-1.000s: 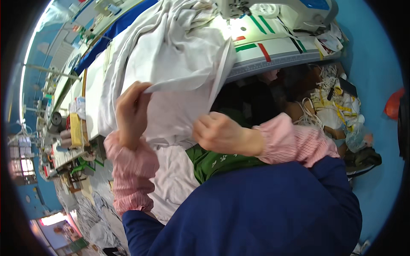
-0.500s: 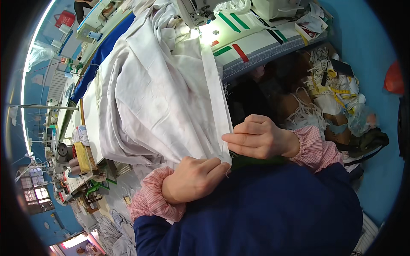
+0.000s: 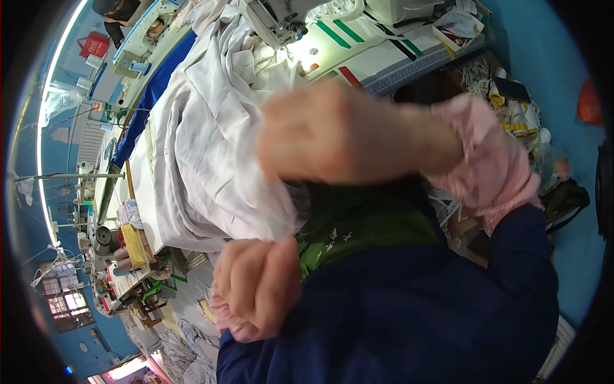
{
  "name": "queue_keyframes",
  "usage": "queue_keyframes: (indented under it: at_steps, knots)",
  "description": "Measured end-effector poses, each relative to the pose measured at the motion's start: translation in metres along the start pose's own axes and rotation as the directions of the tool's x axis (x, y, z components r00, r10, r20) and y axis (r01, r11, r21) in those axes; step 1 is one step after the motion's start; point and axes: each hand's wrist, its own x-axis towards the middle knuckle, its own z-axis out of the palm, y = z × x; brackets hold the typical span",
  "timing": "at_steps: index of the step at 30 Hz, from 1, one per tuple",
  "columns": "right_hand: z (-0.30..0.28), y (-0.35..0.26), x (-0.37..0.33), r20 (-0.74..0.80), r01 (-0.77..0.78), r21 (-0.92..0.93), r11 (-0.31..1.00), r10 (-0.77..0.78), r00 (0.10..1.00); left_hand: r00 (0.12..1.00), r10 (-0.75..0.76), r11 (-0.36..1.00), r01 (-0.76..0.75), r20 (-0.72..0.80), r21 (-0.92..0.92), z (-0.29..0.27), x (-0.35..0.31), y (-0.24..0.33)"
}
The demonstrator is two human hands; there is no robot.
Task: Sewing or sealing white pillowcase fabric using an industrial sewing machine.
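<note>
A large white cloth (image 3: 211,128) lies heaped over the sewing table, and its near end hangs toward me. My right hand (image 3: 320,134) is raised over the cloth's right side, smeared by motion, so its fingers and anything in them do not show clearly. Close to my body, just below the cloth's near edge, my left hand (image 3: 259,278) is closed with curled fingers. Whether it grips the cloth or something small is hidden. At the top, the sewing machine head (image 3: 272,22) stands over the cloth's far end, with its lamp lit.
Red and green tape strips mark the machine bed (image 3: 348,54), with a ruler (image 3: 409,69) along its front edge. Right of it are thread cones and a yellow tape measure (image 3: 515,127). A green cloth (image 3: 371,221) covers my lap. More sewing machines (image 3: 137,41) stand at left.
My right hand has swept up and left from the cloth's edge. My left hand has come off the cloth's corner, moving left and turning. The cloth's straight right edge has gone slack and bunched.
</note>
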Motion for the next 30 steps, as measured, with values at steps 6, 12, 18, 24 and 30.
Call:
queue_keyframes:
  at_steps: [6,12,18,24,30]
  knots:
    - [-0.031,0.066,0.079,-0.096,-0.218,0.22,0.951,0.243,0.965,0.854,-0.027,0.96,0.166,0.519,-0.224,0.149,0.022,-0.036]
    - [-0.013,0.017,0.03,-0.054,-0.143,0.117,0.983,0.15,0.987,0.679,-0.65,0.689,0.716,0.341,-0.112,0.127,-0.033,-0.196]
    - [0.062,-0.091,-0.095,0.131,-0.253,0.136,0.958,0.236,0.963,0.573,-0.22,0.735,0.63,0.789,-0.252,0.061,-0.158,-0.091]
    - [0.08,-0.098,-0.172,0.298,-0.481,0.072,0.874,0.442,0.846,0.204,0.398,0.763,0.468,0.894,-0.446,0.071,-0.107,-0.045]
    - [0.058,-0.1,-0.173,0.241,-0.56,0.105,0.822,0.525,0.816,0.842,-0.038,0.998,0.063,0.538,-0.029,0.218,0.016,-0.119]
